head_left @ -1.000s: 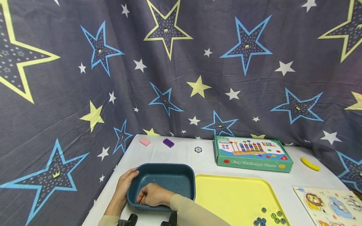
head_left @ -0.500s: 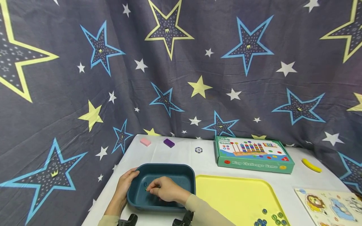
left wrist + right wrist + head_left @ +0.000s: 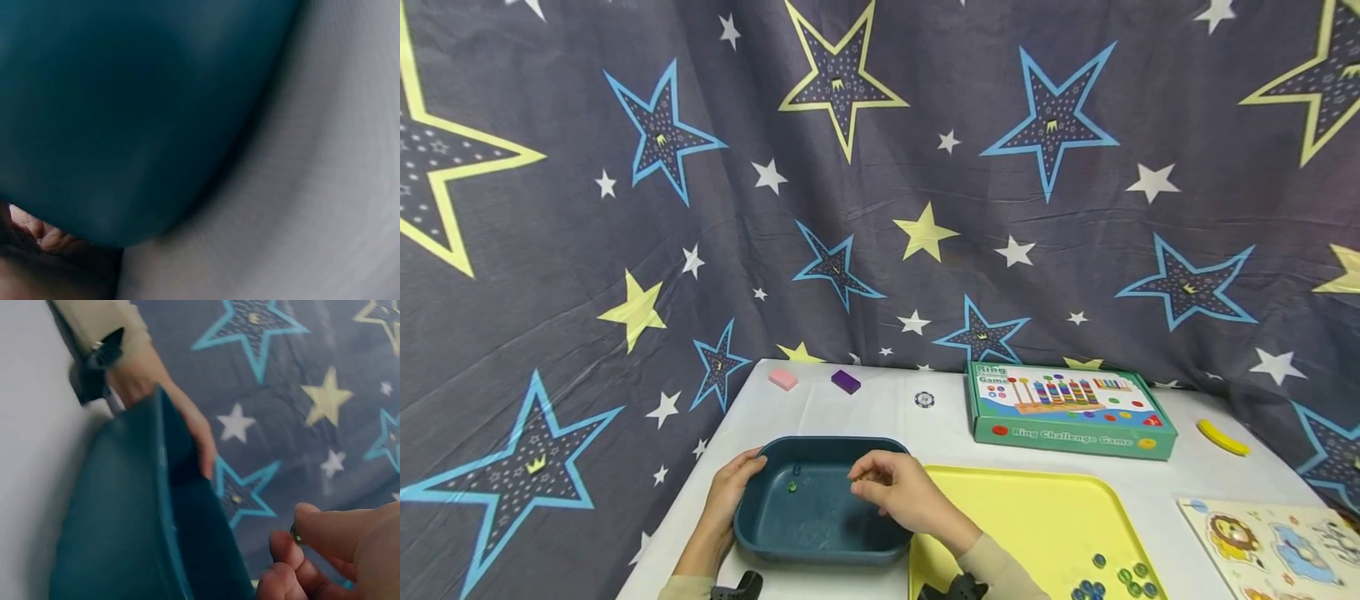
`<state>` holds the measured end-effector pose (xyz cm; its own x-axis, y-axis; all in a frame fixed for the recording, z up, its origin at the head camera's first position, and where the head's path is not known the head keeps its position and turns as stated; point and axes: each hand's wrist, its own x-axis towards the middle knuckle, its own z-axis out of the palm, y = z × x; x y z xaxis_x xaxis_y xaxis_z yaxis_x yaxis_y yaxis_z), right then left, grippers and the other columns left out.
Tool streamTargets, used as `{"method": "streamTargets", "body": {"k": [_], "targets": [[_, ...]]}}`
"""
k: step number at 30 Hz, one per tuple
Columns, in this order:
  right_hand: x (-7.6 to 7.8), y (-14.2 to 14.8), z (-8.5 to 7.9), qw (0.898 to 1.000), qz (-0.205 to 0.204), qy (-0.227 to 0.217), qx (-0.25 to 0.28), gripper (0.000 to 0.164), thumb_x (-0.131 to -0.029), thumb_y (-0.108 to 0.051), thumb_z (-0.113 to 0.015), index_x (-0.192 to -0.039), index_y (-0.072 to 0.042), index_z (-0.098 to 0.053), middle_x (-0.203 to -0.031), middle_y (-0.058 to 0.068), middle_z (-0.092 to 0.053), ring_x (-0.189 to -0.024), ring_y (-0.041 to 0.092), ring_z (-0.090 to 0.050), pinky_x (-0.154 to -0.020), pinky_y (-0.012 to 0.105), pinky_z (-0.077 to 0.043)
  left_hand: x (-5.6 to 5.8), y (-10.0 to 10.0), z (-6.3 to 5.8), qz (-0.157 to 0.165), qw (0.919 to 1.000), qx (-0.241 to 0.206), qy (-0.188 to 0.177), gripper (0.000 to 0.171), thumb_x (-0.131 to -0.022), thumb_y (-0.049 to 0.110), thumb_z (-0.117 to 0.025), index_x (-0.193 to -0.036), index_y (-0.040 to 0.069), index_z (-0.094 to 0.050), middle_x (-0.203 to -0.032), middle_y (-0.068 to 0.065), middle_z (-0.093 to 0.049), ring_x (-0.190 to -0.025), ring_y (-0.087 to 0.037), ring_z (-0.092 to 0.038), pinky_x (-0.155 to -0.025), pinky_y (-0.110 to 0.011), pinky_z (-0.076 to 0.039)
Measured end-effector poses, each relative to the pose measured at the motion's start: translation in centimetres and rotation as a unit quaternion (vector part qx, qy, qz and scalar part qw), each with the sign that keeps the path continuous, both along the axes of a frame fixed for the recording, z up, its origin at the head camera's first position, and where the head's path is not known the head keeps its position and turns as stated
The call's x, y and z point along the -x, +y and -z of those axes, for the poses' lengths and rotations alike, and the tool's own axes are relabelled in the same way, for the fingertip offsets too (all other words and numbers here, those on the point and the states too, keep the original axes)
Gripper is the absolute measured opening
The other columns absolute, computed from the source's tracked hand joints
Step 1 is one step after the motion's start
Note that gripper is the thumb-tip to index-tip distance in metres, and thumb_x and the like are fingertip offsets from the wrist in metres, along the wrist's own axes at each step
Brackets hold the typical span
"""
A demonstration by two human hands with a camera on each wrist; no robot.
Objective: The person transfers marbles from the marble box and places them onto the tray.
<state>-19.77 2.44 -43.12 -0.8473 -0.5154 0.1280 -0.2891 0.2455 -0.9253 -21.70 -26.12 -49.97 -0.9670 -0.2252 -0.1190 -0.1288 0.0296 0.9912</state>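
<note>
My left hand (image 3: 727, 493) grips the left end of a dark teal rectangular bin (image 3: 820, 553), thumb over its rim; the bin's wall (image 3: 125, 112) fills much of the left wrist view. Above the bin's right part is my right hand (image 3: 901, 492). Between its thumb and index finger it pinches a small green glass marble (image 3: 296, 534), mostly covered by the fingertips. A green marble (image 3: 792, 487) and a blue marble (image 3: 797, 471) lie on the bin's floor towards the left.
A yellow tray (image 3: 1000, 500) right of the bin carries several blue marbles (image 3: 1088, 588) and green marbles (image 3: 1125, 576). Behind stand a Ring Challenge Game box (image 3: 1071, 410), a poker chip (image 3: 924, 400), a purple block (image 3: 846, 382) and a pink block (image 3: 782, 379). An animal puzzle (image 3: 1277, 542) lies at right.
My right hand has risen from the bin's left floor and moved right, carrying a marble. The two marbles in the bin have come into sight. My left hand stays on the rim.
</note>
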Motion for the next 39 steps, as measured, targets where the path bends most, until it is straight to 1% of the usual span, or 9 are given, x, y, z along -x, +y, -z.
{"method": "streamTargets", "body": {"k": [4,8,10,17,20,23,27,34,39], "targets": [[0.0,2.0,-0.3,0.999,0.043,-0.001,0.016,0.011,-0.085,-0.019,-0.063,-0.095,-0.015,-0.064,-0.082,0.003,-0.060,-0.059,0.011,-0.050,-0.049,0.032,-0.048,0.0,0.0,0.0,0.001,1.0000,0.000,0.003,0.042,-0.087,0.029,-0.057,-0.120,0.003,-0.056,-0.115,-0.010,-0.058,-0.099,-0.017,-0.053,-0.079,-0.027,-0.044],[0.0,3.9,-0.7,0.995,0.085,-0.027,0.036,0.014,-0.083,-0.008,-0.063,-0.097,-0.007,-0.063,-0.082,0.009,-0.057,-0.054,0.010,-0.044,-0.045,0.023,-0.041,0.0,0.1,-0.1,0.002,1.0000,0.002,0.006,0.043,-0.087,0.030,-0.058,-0.120,0.003,-0.056,-0.116,-0.011,-0.057,-0.100,-0.016,-0.053,-0.079,-0.026,-0.044],[0.2,4.8,-0.6,0.994,0.098,-0.042,0.034,0.016,-0.082,-0.004,-0.063,-0.098,-0.003,-0.062,-0.080,0.011,-0.056,-0.054,0.011,-0.044,-0.046,0.022,-0.041,0.0,0.1,-0.1,0.003,1.0000,0.000,0.005,0.043,-0.087,0.030,-0.057,-0.121,0.003,-0.056,-0.117,-0.011,-0.057,-0.100,-0.017,-0.053,-0.079,-0.026,-0.044],[2.2,7.8,2.8,0.994,0.098,-0.053,-0.016,0.020,-0.080,-0.009,-0.066,-0.096,0.000,-0.060,-0.077,0.009,-0.057,-0.059,0.018,-0.052,-0.050,0.029,-0.046,0.0,0.0,-0.1,-0.003,1.0000,0.003,-0.001,0.043,-0.087,0.030,-0.057,-0.121,0.004,-0.056,-0.117,-0.009,-0.057,-0.100,-0.014,-0.052,-0.079,-0.024,-0.043],[2.7,8.6,3.9,0.994,0.083,-0.058,-0.032,0.021,-0.081,-0.012,-0.066,-0.095,0.001,-0.059,-0.076,0.010,-0.060,-0.059,0.022,-0.055,-0.050,0.030,-0.046,0.1,0.0,-0.1,0.000,1.0000,0.003,-0.004,0.043,-0.087,0.030,-0.057,-0.121,0.004,-0.056,-0.117,-0.008,-0.057,-0.100,-0.014,-0.052,-0.080,-0.024,-0.043],[2.9,9.1,4.7,0.995,0.059,-0.061,-0.050,0.017,-0.081,-0.011,-0.064,-0.092,0.001,-0.060,-0.075,0.009,-0.061,-0.058,0.019,-0.054,-0.049,0.028,-0.045,0.1,-0.1,0.0,0.002,1.0000,0.005,-0.006,0.044,-0.087,0.031,-0.057,-0.122,0.004,-0.055,-0.118,-0.008,-0.057,-0.101,-0.014,-0.052,-0.080,-0.024,-0.042],[3.0,9.3,5.4,0.995,0.045,-0.051,-0.076,0.010,-0.081,-0.009,-0.063,-0.087,-0.001,-0.063,-0.073,0.006,-0.061,-0.057,0.012,-0.049,-0.047,0.022,-0.041,0.1,-0.2,0.1,0.005,1.0000,0.003,-0.007,0.045,-0.087,0.032,-0.057,-0.122,0.004,-0.055,-0.118,-0.007,-0.056,-0.101,-0.014,-0.052,-0.079,-0.025,-0.043],[3.1,9.2,6.1,0.988,0.069,0.017,-0.140,0.007,-0.080,-0.013,-0.066,-0.085,-0.008,-0.067,-0.071,-0.002,-0.060,-0.055,0.008,-0.049,-0.048,0.022,-0.041,0.1,-0.2,0.1,0.000,0.9999,-0.014,-0.009,0.043,-0.087,0.029,-0.058,-0.121,0.004,-0.055,-0.113,-0.007,-0.058,-0.097,-0.014,-0.054,-0.078,-0.027,-0.045],[3.0,9.0,6.1,0.983,0.079,0.044,-0.161,0.005,-0.079,-0.013,-0.067,-0.084,-0.010,-0.068,-0.070,-0.006,-0.059,-0.060,0.007,-0.049,-0.052,0.021,-0.040,0.2,-0.2,0.2,0.004,0.9999,-0.013,-0.009,0.044,-0.087,0.030,-0.057,-0.122,0.003,-0.055,-0.115,-0.008,-0.057,-0.098,-0.015,-0.053,-0.078,-0.027,-0.044]]}}
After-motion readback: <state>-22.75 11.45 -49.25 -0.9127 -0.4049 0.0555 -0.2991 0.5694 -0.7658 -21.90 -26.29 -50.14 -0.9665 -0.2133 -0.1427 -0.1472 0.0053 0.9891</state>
